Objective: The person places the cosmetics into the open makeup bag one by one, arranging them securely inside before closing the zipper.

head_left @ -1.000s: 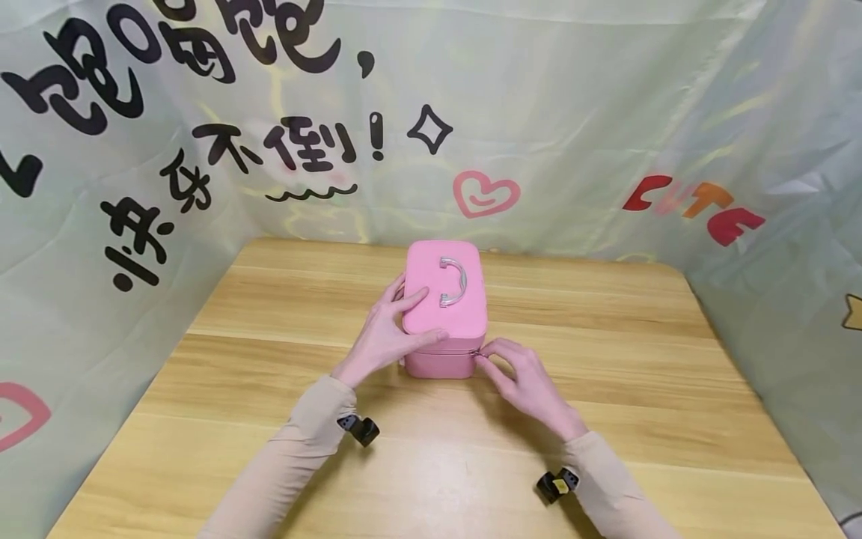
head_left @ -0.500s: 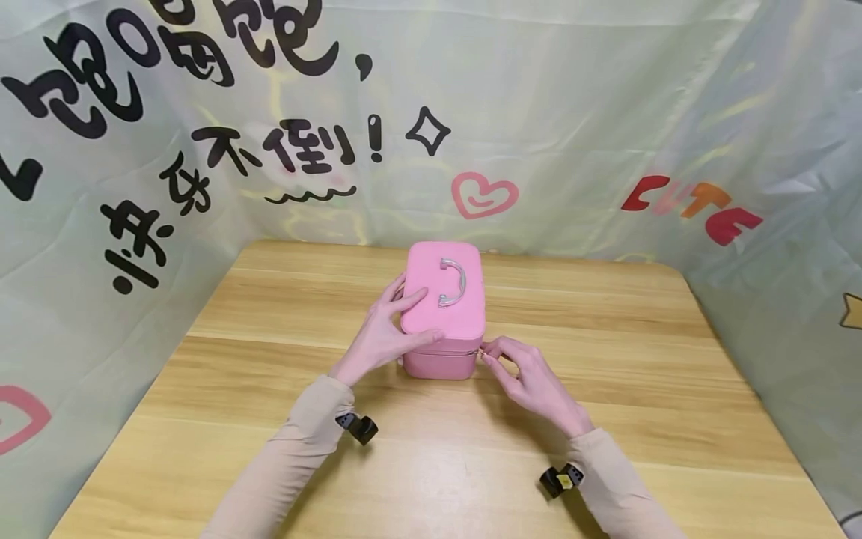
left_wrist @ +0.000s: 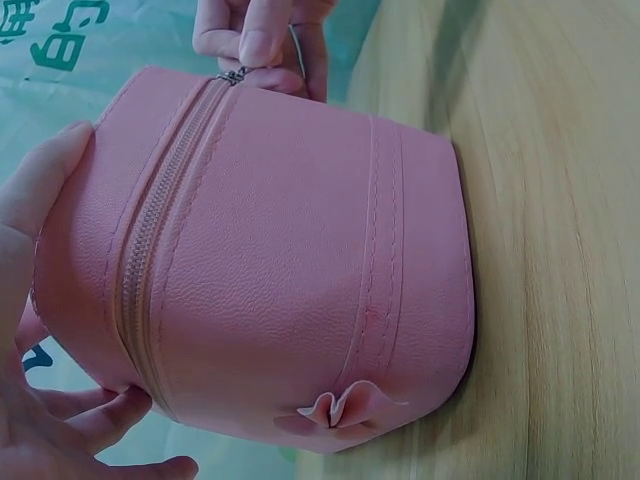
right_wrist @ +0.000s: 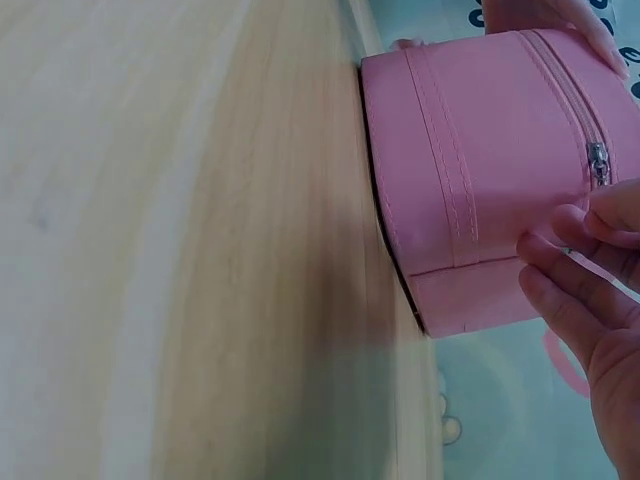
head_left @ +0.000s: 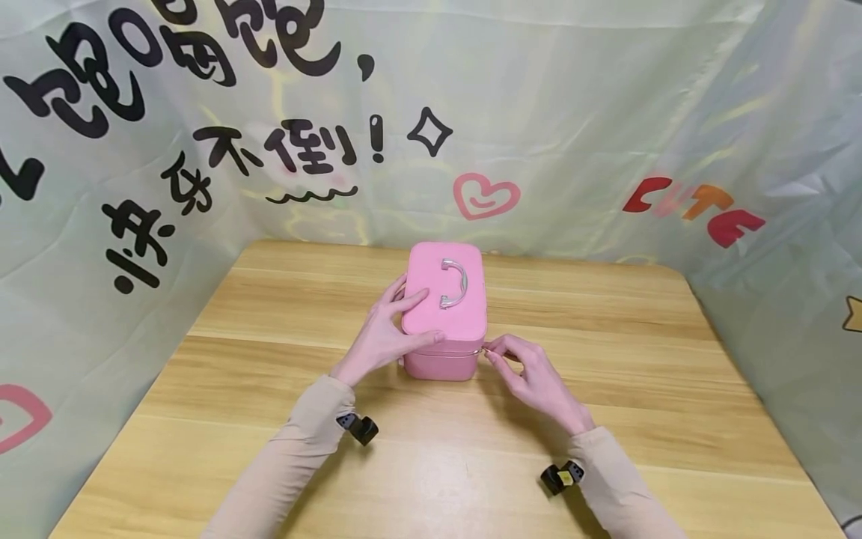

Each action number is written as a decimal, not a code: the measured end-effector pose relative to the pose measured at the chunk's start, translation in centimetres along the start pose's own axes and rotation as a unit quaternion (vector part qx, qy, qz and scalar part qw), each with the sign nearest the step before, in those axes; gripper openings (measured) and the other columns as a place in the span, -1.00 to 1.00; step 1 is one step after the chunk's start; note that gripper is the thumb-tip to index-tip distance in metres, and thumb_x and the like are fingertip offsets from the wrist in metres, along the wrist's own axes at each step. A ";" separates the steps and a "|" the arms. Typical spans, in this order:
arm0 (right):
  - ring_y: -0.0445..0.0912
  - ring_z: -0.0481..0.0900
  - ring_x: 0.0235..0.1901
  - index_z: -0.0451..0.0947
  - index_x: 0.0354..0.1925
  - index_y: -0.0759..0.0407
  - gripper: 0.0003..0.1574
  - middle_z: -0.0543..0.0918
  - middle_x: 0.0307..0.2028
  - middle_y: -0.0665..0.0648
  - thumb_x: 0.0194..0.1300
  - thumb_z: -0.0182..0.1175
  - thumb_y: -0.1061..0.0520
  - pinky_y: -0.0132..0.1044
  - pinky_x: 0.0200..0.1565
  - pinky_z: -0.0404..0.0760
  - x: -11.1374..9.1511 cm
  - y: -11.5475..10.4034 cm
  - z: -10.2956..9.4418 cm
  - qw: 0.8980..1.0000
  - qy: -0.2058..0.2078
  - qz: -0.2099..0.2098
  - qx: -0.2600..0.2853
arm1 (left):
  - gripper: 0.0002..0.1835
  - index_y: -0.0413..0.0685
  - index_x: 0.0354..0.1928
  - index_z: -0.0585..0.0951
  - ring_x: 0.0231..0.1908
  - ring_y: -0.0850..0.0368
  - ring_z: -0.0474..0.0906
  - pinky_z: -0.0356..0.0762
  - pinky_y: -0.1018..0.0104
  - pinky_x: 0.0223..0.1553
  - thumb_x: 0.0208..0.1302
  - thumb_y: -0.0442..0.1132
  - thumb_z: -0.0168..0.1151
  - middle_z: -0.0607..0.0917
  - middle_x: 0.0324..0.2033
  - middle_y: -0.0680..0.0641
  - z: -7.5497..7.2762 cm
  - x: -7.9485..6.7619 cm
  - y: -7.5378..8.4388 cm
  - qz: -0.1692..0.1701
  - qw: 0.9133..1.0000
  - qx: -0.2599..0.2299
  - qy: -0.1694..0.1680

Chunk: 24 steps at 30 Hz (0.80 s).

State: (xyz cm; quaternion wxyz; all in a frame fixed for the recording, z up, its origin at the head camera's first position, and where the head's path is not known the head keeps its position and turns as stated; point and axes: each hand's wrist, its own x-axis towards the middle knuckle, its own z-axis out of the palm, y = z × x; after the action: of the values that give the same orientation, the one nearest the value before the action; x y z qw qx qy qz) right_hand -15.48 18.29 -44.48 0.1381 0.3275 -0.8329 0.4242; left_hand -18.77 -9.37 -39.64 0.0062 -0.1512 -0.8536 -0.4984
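A pink zip-up case [head_left: 441, 365] with a silver handle [head_left: 456, 284] on its lid stands on the table. My left hand [head_left: 378, 337] rests on its left side, thumb and a finger laid over the lid and other fingers down the side. At the front right corner my right hand [head_left: 532, 374] pinches the zipper pull, which the fingertips mostly hide. The metal slider [right_wrist: 598, 162] shows beside those fingers in the right wrist view. Closed zipper teeth [left_wrist: 150, 235] run across the front in the left wrist view. A small pink bow [left_wrist: 350, 408] sits low on the case.
The wooden table [head_left: 269, 464] stretches out around the case. Behind it and at both sides hangs a pale printed cloth [head_left: 572, 112] with black lettering and a pink heart. Each wrist carries a small black camera, the left one [head_left: 358, 428] and the right one [head_left: 562, 477].
My right hand has shifted slightly to the right, bringing the zipper pull to the case's front right corner. The left hand and the case stay about where they were.
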 end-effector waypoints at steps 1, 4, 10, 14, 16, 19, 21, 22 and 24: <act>0.13 0.75 -0.10 0.54 -0.36 0.23 -0.83 0.77 -0.19 0.26 0.35 0.18 0.43 -0.10 0.00 0.75 0.0 0.1 -0.1 1.000 0.001 0.004 0.002 | -0.10 0.05 0.37 0.50 0.56 -0.04 0.12 0.09 -0.11 0.54 -0.07 0.08 0.63 0.07 0.60 0.02 0.0 0.0 0.0 0.001 1.000 0.000 0.000; 0.14 0.76 -0.09 0.53 -0.36 0.26 -0.85 0.77 -0.19 0.28 0.35 0.18 0.42 -0.07 0.01 0.74 0.1 0.2 -0.3 1.000 0.005 0.014 0.006 | -0.10 0.06 0.37 0.51 0.55 -0.04 0.13 0.10 -0.12 0.54 -0.08 0.08 0.63 0.08 0.59 0.02 0.0 0.0 0.0 -0.002 1.000 0.000 0.001; 0.15 0.76 -0.09 0.53 -0.37 0.29 -0.86 0.77 -0.20 0.32 0.36 0.18 0.42 -0.06 0.01 0.74 0.5 0.5 -0.7 1.000 0.013 0.024 0.000 | -0.10 0.07 0.37 0.51 0.55 -0.06 0.13 0.11 -0.15 0.53 -0.09 0.08 0.63 0.07 0.60 0.02 -0.1 0.0 0.1 -0.001 1.000 0.004 -0.001; 0.13 0.76 -0.13 0.54 -0.37 0.30 -0.86 0.77 -0.24 0.32 0.35 0.18 0.43 -0.04 0.00 0.74 0.9 1.0 -0.7 0.999 0.024 0.025 -0.006 | -0.10 0.06 0.36 0.52 0.54 -0.05 0.14 0.12 -0.15 0.53 -0.10 0.07 0.64 0.08 0.59 0.02 -0.1 0.0 0.1 0.002 1.000 0.002 0.000; 0.11 0.76 -0.15 0.55 -0.37 0.28 -0.85 0.76 -0.26 0.30 0.35 0.19 0.42 -0.04 -0.01 0.74 1.1 1.2 -0.7 0.999 0.030 0.028 -0.006 | -0.10 0.05 0.36 0.52 0.54 -0.05 0.15 0.11 -0.15 0.53 -0.09 0.07 0.64 0.08 0.59 0.03 -0.1 0.0 0.1 0.002 1.000 0.001 0.001; 0.08 0.76 -0.18 0.55 -0.38 0.25 -0.84 0.75 -0.29 0.29 0.35 0.20 0.41 -0.05 -0.02 0.75 1.5 1.4 -0.8 0.998 0.040 0.040 -0.004 | -0.09 0.06 0.36 0.51 0.54 -0.05 0.15 0.11 -0.16 0.53 -0.10 0.08 0.64 0.08 0.59 0.03 0.0 0.0 0.1 0.000 1.000 0.000 0.002; 0.07 0.75 -0.20 0.56 -0.38 0.26 -0.85 0.75 -0.30 0.29 0.36 0.21 0.39 -0.06 -0.03 0.75 1.8 1.4 -0.7 0.998 0.046 0.049 -0.007 | -0.09 0.07 0.36 0.52 0.54 -0.04 0.16 0.11 -0.16 0.52 -0.10 0.08 0.64 0.08 0.59 0.04 0.0 0.0 0.1 -0.002 1.000 0.001 0.003; 0.07 0.75 -0.20 0.56 -0.38 0.27 -0.86 0.75 -0.30 0.29 0.36 0.21 0.38 -0.06 -0.03 0.75 2.0 1.5 -0.7 0.997 0.049 0.054 -0.010 | -0.09 0.07 0.36 0.52 0.54 -0.04 0.16 0.11 -0.16 0.52 -0.10 0.08 0.64 0.08 0.59 0.04 0.0 0.0 0.0 -0.003 1.000 0.001 0.003; 0.07 0.74 -0.22 0.57 -0.37 0.31 -0.87 0.74 -0.32 0.28 0.37 0.21 0.36 -0.08 -0.03 0.75 2.3 1.6 -0.7 0.996 0.053 0.063 -0.014 | -0.09 0.07 0.36 0.52 0.54 -0.04 0.16 0.10 -0.17 0.52 -0.11 0.09 0.64 0.08 0.59 0.05 0.0 0.0 0.0 -0.003 1.000 0.001 0.003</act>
State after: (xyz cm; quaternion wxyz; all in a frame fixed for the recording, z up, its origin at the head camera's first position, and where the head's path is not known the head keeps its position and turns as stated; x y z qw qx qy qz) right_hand -18.26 18.54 -43.89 0.1597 0.2493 -0.8491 0.4375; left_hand -18.79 -9.32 -39.61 0.0080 -0.1473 -0.8544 -0.4983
